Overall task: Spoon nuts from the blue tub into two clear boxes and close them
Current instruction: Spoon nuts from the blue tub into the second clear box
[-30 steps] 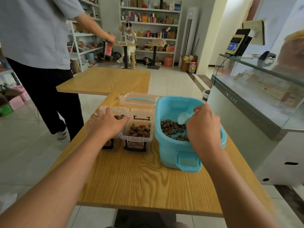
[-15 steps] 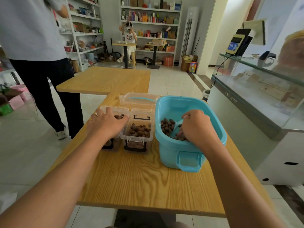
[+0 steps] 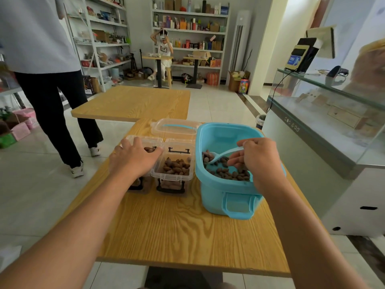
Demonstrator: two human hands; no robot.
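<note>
Right hand [image 3: 261, 161] grips pale spoon [image 3: 221, 154], bowl loaded with nuts [image 3: 227, 171] inside blue tub [image 3: 233, 197]. Left hand [image 3: 133, 158] rests flat, fingers relaxed, on left clear box [image 3: 143, 185]. Right clear box [image 3: 174, 174] part-filled, between them. All on counter [image 3: 187, 232].

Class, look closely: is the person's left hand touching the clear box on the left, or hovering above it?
Touching. The head view shows the left hand resting on top of the left clear box, its fingers lying across the open rim with no gap visible.
</note>
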